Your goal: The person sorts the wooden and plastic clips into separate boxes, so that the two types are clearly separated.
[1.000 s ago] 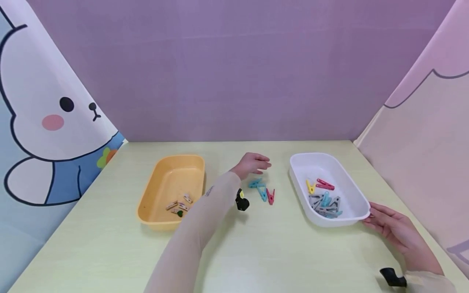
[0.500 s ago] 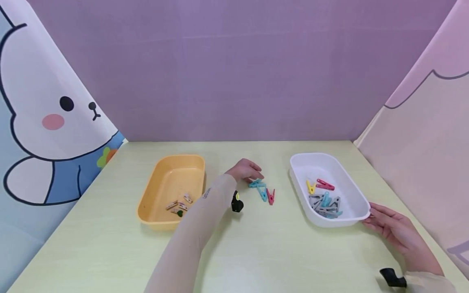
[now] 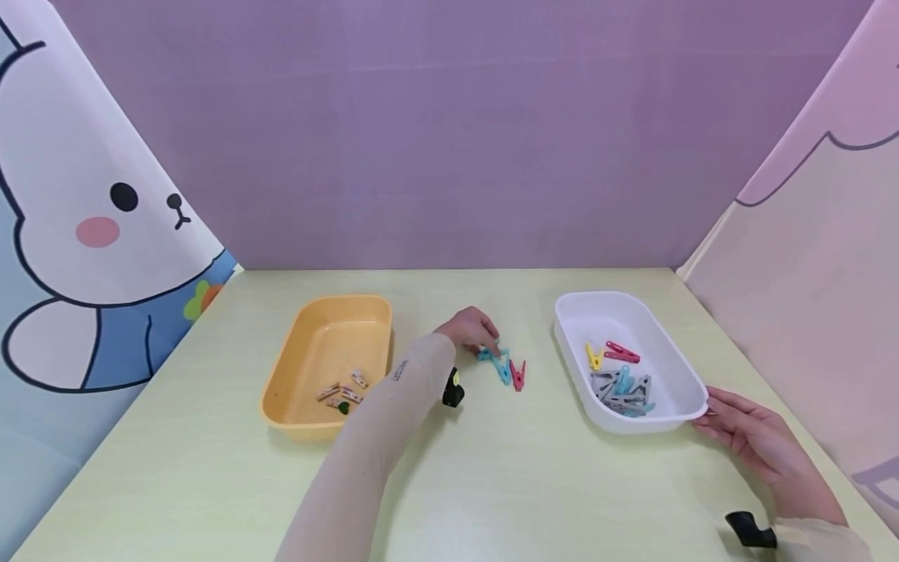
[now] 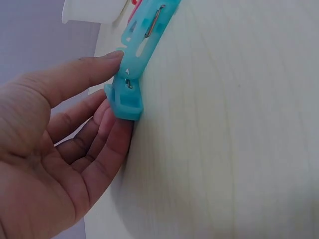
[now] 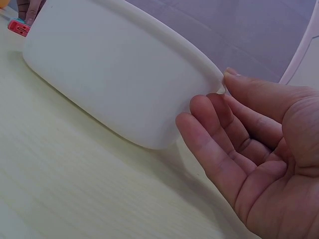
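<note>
My left hand reaches to the middle of the table. In the left wrist view its thumb and fingers pinch a blue plastic clothespin. A second blue clothespin overlaps that one, and a red clothespin lies beside them. My right hand grips the near right corner of a white plastic tray, thumb on the rim and fingers curled below it. Inside the tray are several grey clothespins, a yellow clothespin, and some red and blue ones.
A yellow tray stands left of my left forearm, with several small wooden clothespins in it. A purple backdrop rises behind the table. Printed cloths hang at both sides.
My left hand has come down and slightly toward me, from above the blue clothespins to a pinch on one. My right hand keeps its hold on the white tray.
</note>
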Demonstrator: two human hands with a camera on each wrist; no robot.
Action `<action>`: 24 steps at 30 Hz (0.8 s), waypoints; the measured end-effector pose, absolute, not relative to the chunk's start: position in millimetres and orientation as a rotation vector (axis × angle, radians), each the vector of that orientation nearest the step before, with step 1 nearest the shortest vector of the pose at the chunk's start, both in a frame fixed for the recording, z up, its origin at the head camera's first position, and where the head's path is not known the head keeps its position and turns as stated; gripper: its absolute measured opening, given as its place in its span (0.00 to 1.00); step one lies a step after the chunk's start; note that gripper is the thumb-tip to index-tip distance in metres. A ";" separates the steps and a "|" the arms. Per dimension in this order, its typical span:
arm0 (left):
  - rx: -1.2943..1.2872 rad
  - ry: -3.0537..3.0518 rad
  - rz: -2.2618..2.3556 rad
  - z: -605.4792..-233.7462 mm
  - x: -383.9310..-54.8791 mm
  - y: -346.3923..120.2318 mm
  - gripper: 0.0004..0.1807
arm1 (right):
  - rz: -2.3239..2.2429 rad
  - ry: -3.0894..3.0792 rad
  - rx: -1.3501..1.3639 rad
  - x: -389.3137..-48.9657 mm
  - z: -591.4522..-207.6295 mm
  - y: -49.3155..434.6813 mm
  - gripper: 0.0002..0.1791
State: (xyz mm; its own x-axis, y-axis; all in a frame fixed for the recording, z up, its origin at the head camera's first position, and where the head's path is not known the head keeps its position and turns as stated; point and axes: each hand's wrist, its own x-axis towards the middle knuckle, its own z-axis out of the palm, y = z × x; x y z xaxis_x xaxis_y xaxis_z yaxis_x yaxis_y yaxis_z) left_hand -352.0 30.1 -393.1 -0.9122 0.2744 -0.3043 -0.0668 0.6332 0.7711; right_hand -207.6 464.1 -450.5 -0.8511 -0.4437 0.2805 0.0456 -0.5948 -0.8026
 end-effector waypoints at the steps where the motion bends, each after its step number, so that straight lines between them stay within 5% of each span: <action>1: 0.163 2.466 1.172 -393.7 -352.4 30.5 0.15 | -2.487 1.234 -0.670 -207.5 -450.8 464.1 0.26; 24: 0.192 2.432 1.263 -402.1 -357.7 24.8 0.09 | -2.491 1.263 -0.640 -207.4 -449.2 463.7 0.25</action>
